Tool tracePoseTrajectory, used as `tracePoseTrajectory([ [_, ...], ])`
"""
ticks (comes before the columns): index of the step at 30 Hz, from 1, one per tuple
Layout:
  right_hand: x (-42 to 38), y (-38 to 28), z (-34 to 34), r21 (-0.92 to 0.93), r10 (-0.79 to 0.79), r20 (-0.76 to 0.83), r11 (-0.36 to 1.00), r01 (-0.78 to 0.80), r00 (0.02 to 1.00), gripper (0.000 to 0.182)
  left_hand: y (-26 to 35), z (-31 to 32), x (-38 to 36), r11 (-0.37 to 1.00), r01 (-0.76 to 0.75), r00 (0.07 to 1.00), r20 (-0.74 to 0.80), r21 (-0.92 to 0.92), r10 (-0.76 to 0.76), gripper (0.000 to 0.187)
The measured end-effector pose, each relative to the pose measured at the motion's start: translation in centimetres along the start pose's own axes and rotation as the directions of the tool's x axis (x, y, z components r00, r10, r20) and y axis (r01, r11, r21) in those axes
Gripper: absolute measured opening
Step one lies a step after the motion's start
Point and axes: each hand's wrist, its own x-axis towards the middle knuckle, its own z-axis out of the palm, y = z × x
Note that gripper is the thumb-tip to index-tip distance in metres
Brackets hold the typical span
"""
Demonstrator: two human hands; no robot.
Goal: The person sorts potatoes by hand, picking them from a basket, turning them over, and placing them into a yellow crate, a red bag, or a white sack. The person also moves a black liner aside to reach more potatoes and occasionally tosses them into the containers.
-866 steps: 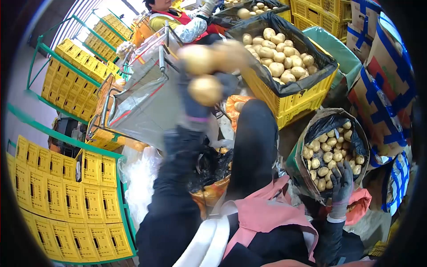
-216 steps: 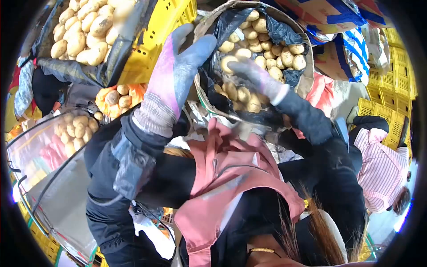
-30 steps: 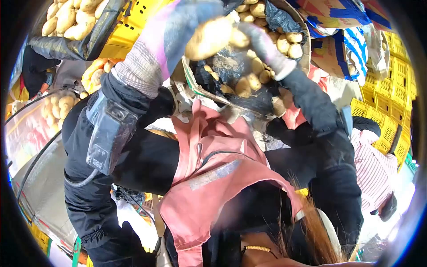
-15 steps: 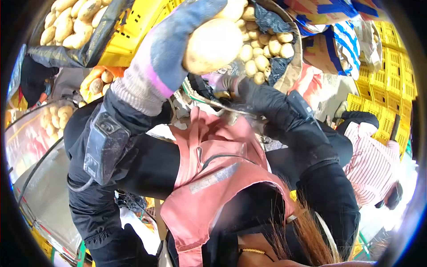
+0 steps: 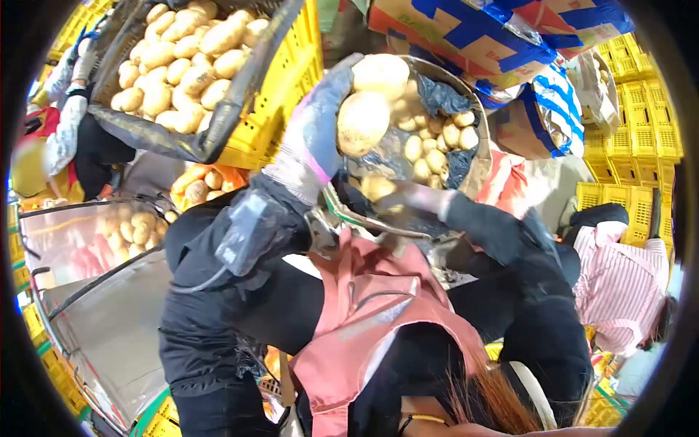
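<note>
In a purple and blue-grey glove, my left hand (image 5: 318, 127) is closed around potatoes at the left rim of a round container (image 5: 482, 135). One large potato (image 5: 364, 122) lies against the palm, and another pale, overexposed potato (image 5: 381, 76) sits just above it. My right hand (image 5: 429, 199), smeared by motion, reaches over the container's near side. Its fingertips are right at a potato (image 5: 378, 188); I cannot tell whether they grip it. Smaller potatoes (image 5: 429, 153) fill the container's right side, beside crumpled black plastic (image 5: 457, 169).
A yellow crate (image 5: 287, 80) lined with dark plastic, full of potatoes, stands at upper left. Blue-taped cardboard boxes (image 5: 451, 40) stand at the back. Yellow crates (image 5: 633, 116) are stacked at right, near a person in a striped shirt (image 5: 619, 284). A clear bag of potatoes (image 5: 135, 229) lies at left.
My left hand, with its potatoes, has come down and over the container's left side. My right hand has moved right and blurred. The view has shifted, showing more of the crate at left.
</note>
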Motion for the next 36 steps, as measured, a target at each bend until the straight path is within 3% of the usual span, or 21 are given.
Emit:
tracePoseTrajectory([
  [2,-5.9,-5.3,2.0,0.419,-0.006,-0.077,0.907,0.038,0.997,0.046,1.5,-0.2,-0.1,0.901,0.151,0.985,-0.019,-0.407,-0.174,0.042],
  [3,-7.2,-4.4,0.8,0.499,-0.060,-0.018,0.864,0.061,0.998,0.040,2.2,0.0,-0.5,0.990,-0.135,0.987,-0.081,0.034,0.137,0.039],
  [5,-10.6,-5.9,1.6,0.592,-0.066,-0.110,0.797,0.119,0.992,0.044,3.6,-2.9,2.2,0.948,0.134,0.987,-0.045,-0.290,-0.154,0.040],
  [6,-11.9,-5.8,1.6,0.630,-0.144,-0.121,0.754,0.188,0.982,0.048,3.5,-6.6,4.4,0.920,0.070,0.998,0.026,-0.385,-0.065,0.038],
  [8,-14.2,-6.9,2.9,0.735,-0.156,-0.233,0.618,0.279,0.960,0.059,6.2,-8.5,5.7,0.860,0.007,0.982,-0.158,-0.509,-0.101,0.033],
  [10,-16.3,-9.9,5.6,0.789,0.004,-0.453,0.468,0.398,0.892,0.062,8.4,-7.5,5.2,0.864,-0.023,0.931,-0.326,-0.502,-0.165,0.050],
  [12,-17.0,-8.1,4.8,0.683,-0.310,-0.331,0.572,0.453,0.891,0.066,8.6,-2.7,2.9,0.880,0.023,0.832,-0.479,-0.475,-0.281,0.070],
  [13,-17.5,-8.5,5.1,0.683,-0.312,-0.353,0.558,0.471,0.882,0.066,6.7,-1.4,0.9,0.975,0.121,0.953,-0.253,-0.184,-0.166,0.066],
  [16,-18.8,-10.4,6.7,0.690,-0.310,-0.358,0.548,0.473,0.881,0.069,1.7,4.3,-4.3,0.931,0.360,0.920,0.140,0.061,-0.365,0.069],
  [20,-18.8,-10.5,7.3,0.691,-0.349,-0.253,0.587,0.421,0.902,0.070,-1.5,10.3,-7.5,0.899,0.035,0.901,0.375,0.436,-0.216,0.083],
  [21,-18.3,-10.7,8.1,0.725,-0.284,-0.352,0.520,0.452,0.892,0.067,-1.5,10.5,-7.6,0.899,0.041,0.901,0.372,0.437,-0.222,0.083],
  [24,-18.0,-9.5,6.6,0.797,-0.391,-0.202,0.466,0.383,0.898,0.063,-1.4,10.7,-7.3,0.882,0.011,0.915,0.352,0.471,-0.199,0.072],
  [26,-18.0,-9.4,6.2,0.800,-0.468,-0.165,0.451,0.396,0.868,0.060,-1.1,10.0,-6.7,0.920,0.221,0.909,0.275,0.322,-0.315,0.055],
  [27,-18.1,-9.5,6.2,0.803,-0.468,-0.174,0.443,0.400,0.867,0.060,-1.2,9.7,-6.0,0.927,0.184,0.926,0.258,0.326,-0.274,0.049],
  [29,-18.6,-10.3,6.4,0.434,-0.410,-0.345,0.727,0.531,0.844,0.065,-2.4,8.5,-4.8,0.941,0.162,0.940,0.242,0.297,-0.239,0.051],
  [30,-18.3,-10.1,6.2,0.438,-0.409,-0.344,0.727,0.530,0.845,0.065,-2.7,8.0,-4.8,0.941,0.148,0.946,0.236,0.304,-0.224,0.052],
  [31,-17.8,-10.1,6.1,-0.038,-0.503,-0.527,0.819,0.573,0.685,0.069,-2.4,8.3,-5.3,0.925,0.181,0.933,0.238,0.333,-0.269,0.054],
  [32,-17.5,-10.2,5.9,-0.495,-0.648,-0.594,0.762,0.417,0.477,0.076,-2.0,8.8,-5.9,0.907,0.214,0.919,0.239,0.362,-0.313,0.057],
  [33,-18.4,-10.5,5.2,-0.614,-0.722,-0.509,0.686,0.390,0.469,0.082,-1.6,9.4,-6.0,0.858,0.399,0.839,0.248,0.324,-0.484,0.067],
  [34,-18.5,-10.8,5.2,-0.613,-0.721,-0.508,0.687,0.390,0.471,0.082,-1.6,9.2,-6.0,0.857,0.401,0.839,0.247,0.323,-0.485,0.067],
  [36,-18.5,-11.1,5.3,-0.155,-0.587,-0.565,0.766,0.624,0.580,0.079,-1.7,8.7,-6.0,0.847,0.119,0.897,0.309,0.519,-0.315,0.075],
])
